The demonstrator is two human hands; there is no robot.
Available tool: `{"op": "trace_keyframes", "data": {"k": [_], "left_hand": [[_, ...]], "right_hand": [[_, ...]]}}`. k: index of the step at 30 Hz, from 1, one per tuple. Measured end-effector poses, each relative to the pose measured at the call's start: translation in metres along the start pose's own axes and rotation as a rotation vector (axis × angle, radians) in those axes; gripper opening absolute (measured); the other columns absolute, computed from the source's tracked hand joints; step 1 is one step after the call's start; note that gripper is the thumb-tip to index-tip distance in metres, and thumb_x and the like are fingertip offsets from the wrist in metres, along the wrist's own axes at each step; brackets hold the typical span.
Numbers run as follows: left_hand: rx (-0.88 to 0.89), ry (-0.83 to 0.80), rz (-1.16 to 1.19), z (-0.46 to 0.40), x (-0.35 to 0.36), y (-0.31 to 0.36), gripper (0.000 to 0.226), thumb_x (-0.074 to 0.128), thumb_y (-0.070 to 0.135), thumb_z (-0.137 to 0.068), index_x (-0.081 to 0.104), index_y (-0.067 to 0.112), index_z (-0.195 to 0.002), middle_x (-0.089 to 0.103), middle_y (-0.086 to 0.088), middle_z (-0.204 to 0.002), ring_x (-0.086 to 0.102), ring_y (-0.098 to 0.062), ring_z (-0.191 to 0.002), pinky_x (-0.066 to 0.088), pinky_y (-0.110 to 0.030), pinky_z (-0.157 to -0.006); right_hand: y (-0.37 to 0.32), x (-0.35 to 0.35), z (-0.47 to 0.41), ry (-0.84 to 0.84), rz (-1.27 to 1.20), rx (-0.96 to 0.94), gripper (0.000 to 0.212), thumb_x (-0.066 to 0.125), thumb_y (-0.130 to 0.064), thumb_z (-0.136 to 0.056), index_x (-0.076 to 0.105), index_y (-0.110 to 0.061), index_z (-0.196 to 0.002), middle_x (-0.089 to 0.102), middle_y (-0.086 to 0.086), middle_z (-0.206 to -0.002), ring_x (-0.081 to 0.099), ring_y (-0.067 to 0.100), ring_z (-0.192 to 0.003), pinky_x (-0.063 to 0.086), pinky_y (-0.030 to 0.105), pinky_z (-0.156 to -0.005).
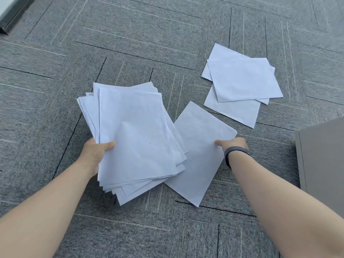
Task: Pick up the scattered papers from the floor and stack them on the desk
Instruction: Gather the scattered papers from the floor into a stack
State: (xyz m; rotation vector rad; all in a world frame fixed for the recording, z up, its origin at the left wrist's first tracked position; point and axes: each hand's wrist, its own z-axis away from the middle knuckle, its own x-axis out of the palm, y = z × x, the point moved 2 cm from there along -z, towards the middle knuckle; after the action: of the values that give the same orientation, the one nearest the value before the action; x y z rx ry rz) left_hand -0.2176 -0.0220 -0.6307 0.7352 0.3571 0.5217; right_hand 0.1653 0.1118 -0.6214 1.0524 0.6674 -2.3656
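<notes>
My left hand (95, 151) grips a fanned stack of white papers (137, 138) by its left edge, held above the grey carpet. My right hand (232, 144), with a dark band on its wrist, pinches the right edge of a single white sheet (197, 151) whose left part slides under the stack. Farther right on the carpet lie three overlapping white sheets (242, 81), apart from both hands.
Grey carpet tiles (130, 43) cover the floor. A beige panel of furniture (323, 157) stands at the right edge, close to my right forearm. A dark baseboard strip (13, 13) runs along the top left corner.
</notes>
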Motion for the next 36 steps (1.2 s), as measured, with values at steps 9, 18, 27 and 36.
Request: {"op": "trace_keyframes", "data": {"k": [9,18,27,36], "left_hand": [[0.009,-0.016,0.001,0.003,0.006,0.000,0.040,0.060,-0.008,-0.085,0.058,0.005,-0.123,0.065,-0.016,-0.110,0.063,-0.024,-0.079,0.049,-0.041,-0.083],[0.021,-0.008,-0.038,0.003,-0.001,0.000,0.037,0.060,-0.008,-0.086,0.059,0.004,-0.121,0.064,-0.016,-0.109,0.063,-0.025,-0.078,0.050,-0.033,-0.071],[0.031,-0.068,-0.060,-0.004,0.006,-0.002,0.028,0.059,-0.010,-0.084,0.064,0.007,-0.105,0.066,-0.020,-0.107,0.063,-0.027,-0.078,0.052,-0.043,-0.083],[0.005,-0.088,-0.013,-0.009,0.010,-0.002,0.028,0.054,-0.004,-0.090,0.061,0.007,-0.115,0.066,-0.019,-0.108,0.064,-0.033,-0.089,0.050,-0.051,-0.093]], "right_hand": [[-0.004,0.009,0.007,-0.006,-0.092,0.003,0.054,0.071,-0.031,-0.064,0.060,-0.009,-0.112,0.060,0.013,-0.122,0.061,0.034,-0.103,0.049,0.043,-0.092],[-0.047,-0.025,0.041,0.249,-0.263,-0.579,0.011,0.044,-0.026,-0.096,0.048,-0.020,-0.088,0.056,0.010,-0.079,0.053,0.031,-0.076,0.035,0.031,-0.064],[-0.136,-0.050,0.117,0.397,-0.178,-1.193,0.019,0.046,-0.026,-0.094,0.060,-0.013,-0.095,0.064,0.013,-0.074,0.056,0.038,-0.072,0.042,0.038,-0.060],[-0.165,-0.057,0.128,0.330,-0.329,-1.115,0.016,0.049,-0.018,-0.090,0.054,-0.016,-0.075,0.053,0.001,-0.064,0.047,0.026,-0.065,0.039,0.038,-0.059]]}}
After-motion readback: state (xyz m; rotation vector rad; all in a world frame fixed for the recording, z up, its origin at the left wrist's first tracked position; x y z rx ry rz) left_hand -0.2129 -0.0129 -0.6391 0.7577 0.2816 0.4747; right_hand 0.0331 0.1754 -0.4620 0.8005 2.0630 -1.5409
